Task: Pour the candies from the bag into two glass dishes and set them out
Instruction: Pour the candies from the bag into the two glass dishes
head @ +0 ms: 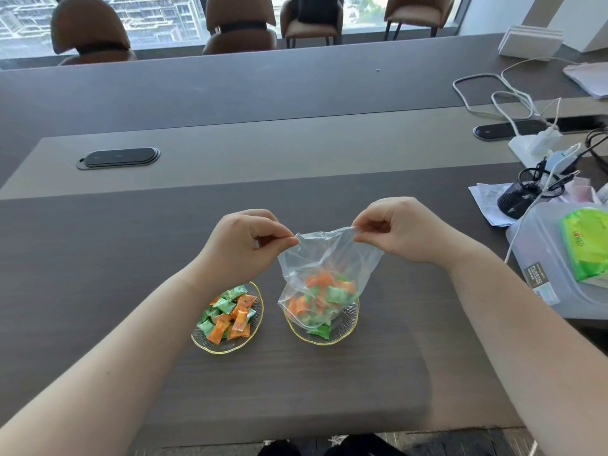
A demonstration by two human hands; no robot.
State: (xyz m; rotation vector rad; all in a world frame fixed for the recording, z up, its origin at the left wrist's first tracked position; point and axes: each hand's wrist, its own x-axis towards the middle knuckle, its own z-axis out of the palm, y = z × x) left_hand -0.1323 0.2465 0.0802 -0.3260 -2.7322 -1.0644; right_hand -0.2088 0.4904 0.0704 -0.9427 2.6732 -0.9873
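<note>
The left hand (245,240) pinches the left corner of the bag (324,278) between thumb and forefinger, and the right hand (399,230) pinches the right corner the same way, so both are clamped on the thin plastic with the rim stretched between them. The bag hangs straight down from the 2 hands, mouth up, and its belly of orange and green candies (324,296) sags into the right dish (342,334), where it seems to rest on the glass; a green candy shows at the dish's near side, though I cannot tell whether it lies loose or inside the film. The left dish (214,345) sits just beside it on the counter (98,258), under the left forearm, already heaped with candies. The main risk, as I judge it, is in turning the bag: the plastic is slack and slippery, so a pinch could slip and drop the load at once, scattering sweets over the shallow rim. A quick tip would do the same, since the dish is low-walled and the pile could run off onto the counter. The left forearm passes close over the full dish and could knock it or sweep candies out. The box (559,274) and cables (487,93) to the right lie well apart.
</note>
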